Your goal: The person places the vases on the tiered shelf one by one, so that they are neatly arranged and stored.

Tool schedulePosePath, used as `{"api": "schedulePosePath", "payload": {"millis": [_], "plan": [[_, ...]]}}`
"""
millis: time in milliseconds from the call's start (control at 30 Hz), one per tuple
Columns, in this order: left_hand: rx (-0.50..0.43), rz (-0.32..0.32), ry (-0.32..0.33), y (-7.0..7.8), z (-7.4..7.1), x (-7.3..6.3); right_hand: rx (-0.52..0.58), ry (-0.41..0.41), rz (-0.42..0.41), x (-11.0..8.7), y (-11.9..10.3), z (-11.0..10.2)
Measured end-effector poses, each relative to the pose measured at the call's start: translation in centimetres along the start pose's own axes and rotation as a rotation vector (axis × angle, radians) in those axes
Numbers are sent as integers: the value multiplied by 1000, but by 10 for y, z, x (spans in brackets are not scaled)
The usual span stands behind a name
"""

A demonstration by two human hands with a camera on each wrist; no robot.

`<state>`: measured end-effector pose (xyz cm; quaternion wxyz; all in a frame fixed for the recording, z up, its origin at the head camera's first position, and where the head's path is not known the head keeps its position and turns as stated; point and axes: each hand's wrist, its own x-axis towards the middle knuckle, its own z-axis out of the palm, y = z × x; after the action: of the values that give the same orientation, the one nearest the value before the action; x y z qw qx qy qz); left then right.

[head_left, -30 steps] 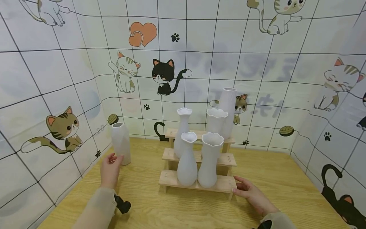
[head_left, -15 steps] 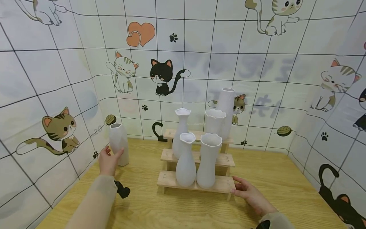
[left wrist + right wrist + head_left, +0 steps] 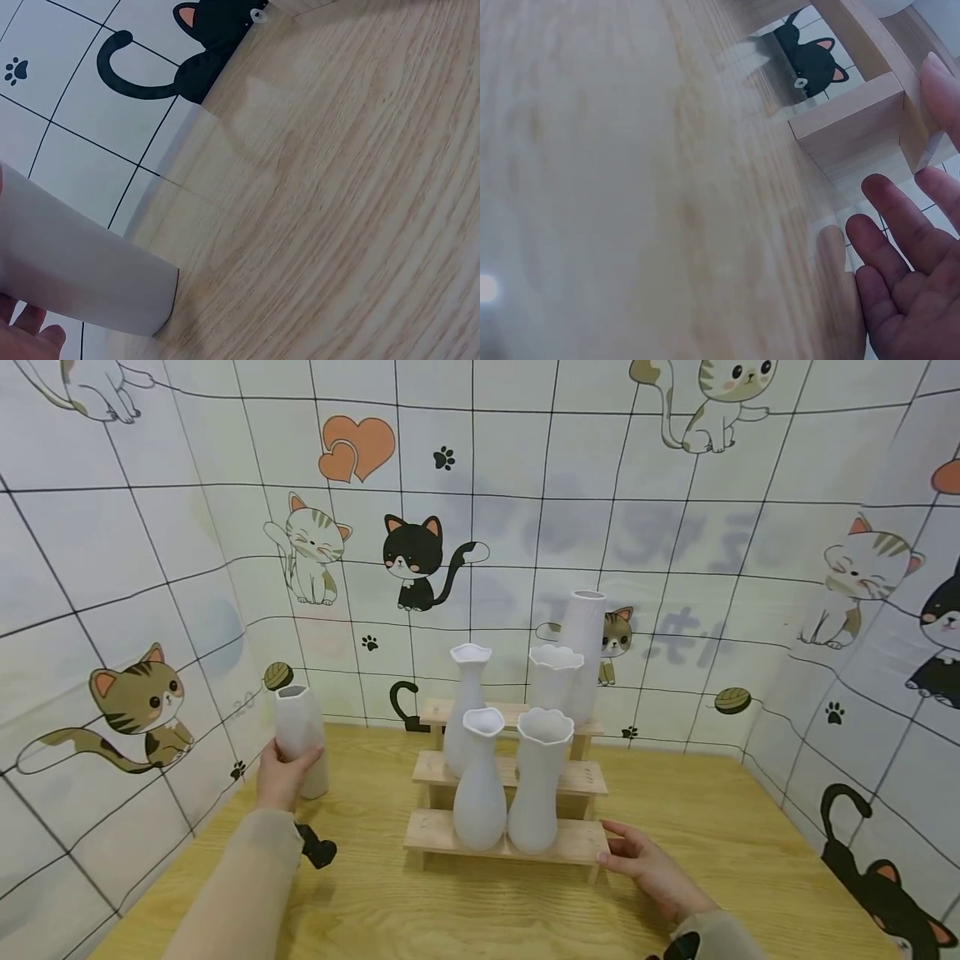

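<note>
A tall white faceted vase (image 3: pixel 302 727) stands upright on the table at the left. My left hand (image 3: pixel 281 781) holds it, thumb across its near side and fingers on the other; in the left wrist view, the vase's (image 3: pixel 90 262) base is on the wood. At centre is a three-step wooden stand (image 3: pixel 581 841), bearing several white vases, such as a narrow-necked vase (image 3: pixel 480 802) and a ruffle-rimmed vase (image 3: pixel 536 802) on the bottom step. My right hand (image 3: pixel 652 870) pinches the bottom step's right end between thumb and index finger; its other fingers are spread in the right wrist view.
A tall cylindrical vase (image 3: pixel 587 652) stands on the top step, beside another ruffle-rimmed vase (image 3: pixel 553 681). Tiled, cat-patterned walls (image 3: pixel 510 460) border the wood-grain table (image 3: pixel 465 914) at the back and both sides.
My left hand has moved from beside the left vase to a hold around it. The right hand stays at the stand's end. The head view has shifted slightly rightward.
</note>
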<state>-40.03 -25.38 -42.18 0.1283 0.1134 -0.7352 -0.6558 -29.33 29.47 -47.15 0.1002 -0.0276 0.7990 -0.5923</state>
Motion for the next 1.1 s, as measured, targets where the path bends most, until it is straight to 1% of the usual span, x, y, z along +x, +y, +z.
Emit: {"api": "schedulePosePath", "payload": {"millis": [67, 233, 400, 633, 900, 1000, 1100], "plan": [[34, 13, 7, -1, -2, 2, 2, -2, -1, 1, -1, 0], [106, 22, 42, -5, -5, 5, 6, -18, -11, 1, -2, 0], [124, 22, 39, -6, -5, 8, 14, -19, -10, 2, -1, 0], [133, 18, 55, -5, -3, 6, 6, -20, -14, 3, 2, -1], [112, 8, 97, -6, -1, 9, 12, -14, 3, 2, 0, -1], [108, 2, 111, -6, -3, 8, 12, -17, 1, 2, -1, 0], [108, 1, 111, -5, -4, 7, 10, -14, -1, 2, -1, 0]]}}
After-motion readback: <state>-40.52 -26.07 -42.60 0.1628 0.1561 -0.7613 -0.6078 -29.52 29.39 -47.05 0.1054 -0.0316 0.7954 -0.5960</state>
